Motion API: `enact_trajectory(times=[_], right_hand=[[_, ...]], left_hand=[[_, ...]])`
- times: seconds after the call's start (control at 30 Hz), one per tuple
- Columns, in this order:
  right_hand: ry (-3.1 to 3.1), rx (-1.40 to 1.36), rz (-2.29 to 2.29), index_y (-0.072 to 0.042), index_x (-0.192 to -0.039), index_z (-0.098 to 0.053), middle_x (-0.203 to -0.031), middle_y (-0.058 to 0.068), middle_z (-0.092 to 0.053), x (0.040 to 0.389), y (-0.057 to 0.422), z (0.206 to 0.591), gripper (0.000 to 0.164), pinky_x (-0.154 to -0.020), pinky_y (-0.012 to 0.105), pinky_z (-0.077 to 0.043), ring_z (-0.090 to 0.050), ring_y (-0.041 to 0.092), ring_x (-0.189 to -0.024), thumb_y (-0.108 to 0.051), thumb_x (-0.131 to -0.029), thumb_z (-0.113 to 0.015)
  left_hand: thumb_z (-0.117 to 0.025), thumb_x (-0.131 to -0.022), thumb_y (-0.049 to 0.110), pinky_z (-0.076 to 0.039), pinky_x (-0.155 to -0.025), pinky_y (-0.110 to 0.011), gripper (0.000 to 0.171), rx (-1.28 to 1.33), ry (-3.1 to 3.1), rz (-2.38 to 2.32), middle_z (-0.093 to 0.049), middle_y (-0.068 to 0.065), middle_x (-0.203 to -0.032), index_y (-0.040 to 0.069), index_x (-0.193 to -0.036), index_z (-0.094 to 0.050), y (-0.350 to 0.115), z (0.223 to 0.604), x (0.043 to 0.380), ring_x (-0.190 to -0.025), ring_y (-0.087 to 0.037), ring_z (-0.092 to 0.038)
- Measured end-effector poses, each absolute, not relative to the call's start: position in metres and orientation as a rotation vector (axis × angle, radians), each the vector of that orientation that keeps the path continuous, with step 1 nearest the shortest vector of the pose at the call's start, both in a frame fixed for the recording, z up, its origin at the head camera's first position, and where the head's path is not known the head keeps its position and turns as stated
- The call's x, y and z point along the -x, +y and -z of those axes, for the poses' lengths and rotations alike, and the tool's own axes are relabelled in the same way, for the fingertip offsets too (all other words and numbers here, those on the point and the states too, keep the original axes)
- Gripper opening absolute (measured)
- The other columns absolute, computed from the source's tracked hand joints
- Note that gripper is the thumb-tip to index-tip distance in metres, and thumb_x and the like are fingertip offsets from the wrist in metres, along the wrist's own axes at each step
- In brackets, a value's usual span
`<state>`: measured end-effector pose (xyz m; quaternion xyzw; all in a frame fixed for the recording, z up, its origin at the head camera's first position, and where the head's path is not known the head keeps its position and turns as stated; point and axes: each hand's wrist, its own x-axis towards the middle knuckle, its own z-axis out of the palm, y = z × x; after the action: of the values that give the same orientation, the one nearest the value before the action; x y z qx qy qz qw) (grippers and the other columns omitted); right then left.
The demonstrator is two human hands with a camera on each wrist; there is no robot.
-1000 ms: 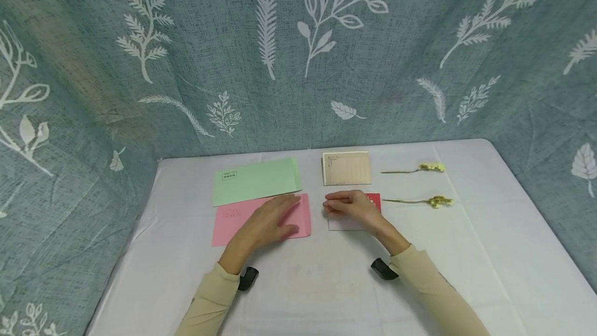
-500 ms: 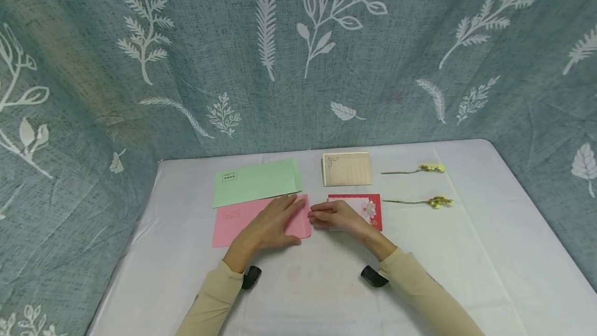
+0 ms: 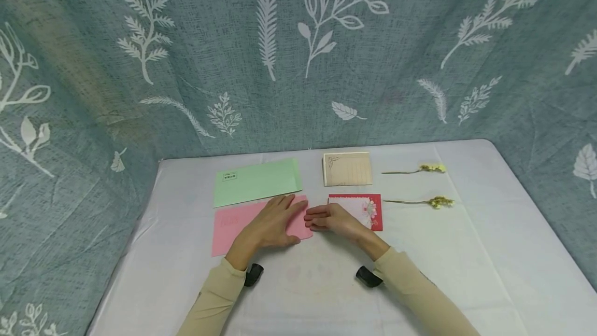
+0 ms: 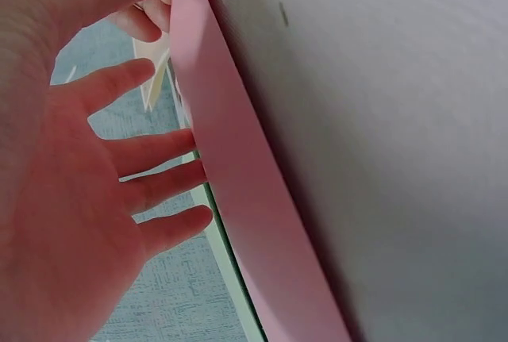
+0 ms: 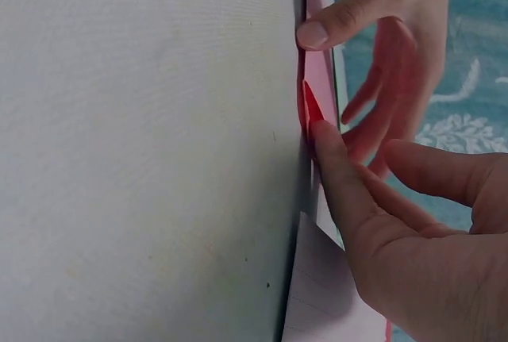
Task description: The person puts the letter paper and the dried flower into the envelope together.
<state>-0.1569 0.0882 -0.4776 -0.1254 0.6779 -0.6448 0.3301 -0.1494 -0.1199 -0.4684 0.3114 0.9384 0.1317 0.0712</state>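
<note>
On the white table lies a pink envelope [image 3: 227, 229], its right end between my two hands. My left hand [image 3: 268, 224] rests over it with fingers spread and the thumb at its near edge; in the left wrist view, fingertips touch the pink paper. Fingers of my right hand [image 3: 333, 220] extend to the envelope's right end. Seen from the right wrist, one fingertip touches a raised, red-lit flap [image 5: 312, 104] there. Just beyond the pink envelope lies a green envelope [image 3: 256, 183]. A red-bordered card with flowers [image 3: 368, 210] lies partly under my right hand.
Behind the red card sits a stack of beige lined note cards [image 3: 347, 169]. To the right lie two stems with yellow flowers, a far stem [image 3: 431, 168] and a near stem [image 3: 440, 201]. A patterned curtain [image 3: 289, 102] hangs behind the table.
My right hand has moved left from the red card to the envelope's right end, uncovering more of the card. The pink envelope's left end has tilted slightly nearer. My left hand has barely moved.
</note>
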Motion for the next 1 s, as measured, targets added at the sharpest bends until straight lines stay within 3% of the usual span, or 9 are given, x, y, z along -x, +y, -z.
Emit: enact_trajectory(times=[0.13, 0.37, 0.5, 0.8, 1.0], right_hand=[[1.805, 0.349, 1.653, 0.014, -0.124, -0.045, -0.114, 0.025, -0.057, 0.155, 0.087, 0.474, 0.037, -0.087, 0.035, -0.047, -0.058, 0.03, -0.103, -0.004, -0.092, -0.047], [1.848, 0.357, 1.609, 0.014, -0.122, -0.047, -0.112, 0.025, -0.058, 0.15, 0.084, 0.465, 0.035, -0.087, 0.037, -0.047, -0.06, 0.03, -0.099, -0.004, -0.092, -0.048], [1.874, 0.383, 1.577, 0.014, -0.121, -0.048, -0.112, 0.026, -0.058, 0.148, 0.083, 0.46, 0.034, -0.087, 0.038, -0.047, -0.059, 0.032, -0.099, -0.002, -0.092, -0.047], [1.931, 0.374, 1.556, 0.005, -0.121, -0.054, -0.11, 0.015, -0.062, 0.153, 0.081, 0.481, 0.033, -0.083, 0.031, -0.049, -0.061, 0.019, -0.093, -0.011, -0.091, -0.051], [1.919, 0.373, 1.566, 0.006, -0.122, -0.052, -0.114, 0.015, -0.059, 0.151, 0.079, 0.479, 0.034, -0.085, 0.031, -0.048, -0.06, 0.018, -0.095, -0.011, -0.092, -0.049]], left_hand=[[-0.072, -0.068, 0.045, -0.022, -0.106, -0.044, 0.081, -0.97, 2.856, -0.385, -0.037, -0.012, -0.136, 0.021, -0.137, -0.038, -0.12, 0.471, 0.149, -0.127, -0.027, -0.03], [-0.071, -0.069, 0.044, -0.02, -0.103, -0.056, 0.08, -0.906, 2.834, -0.432, -0.034, -0.01, -0.137, 0.023, -0.137, -0.038, -0.119, 0.471, 0.147, -0.129, -0.025, -0.028], [-0.072, -0.069, 0.045, -0.021, -0.103, -0.056, 0.076, -0.892, 2.832, -0.433, -0.034, -0.01, -0.138, 0.022, -0.135, -0.041, -0.12, 0.47, 0.147, -0.129, -0.025, -0.028], [-0.071, -0.069, 0.046, -0.021, -0.103, -0.055, 0.068, -0.895, 2.835, -0.423, -0.034, -0.01, -0.138, 0.023, -0.128, -0.047, -0.12, 0.47, 0.148, -0.129, -0.024, -0.028], [-0.072, -0.068, 0.046, -0.024, -0.101, -0.055, 0.065, -0.932, 2.852, -0.43, -0.036, -0.011, -0.136, 0.022, -0.125, -0.049, -0.12, 0.47, 0.149, -0.127, -0.026, -0.03]])
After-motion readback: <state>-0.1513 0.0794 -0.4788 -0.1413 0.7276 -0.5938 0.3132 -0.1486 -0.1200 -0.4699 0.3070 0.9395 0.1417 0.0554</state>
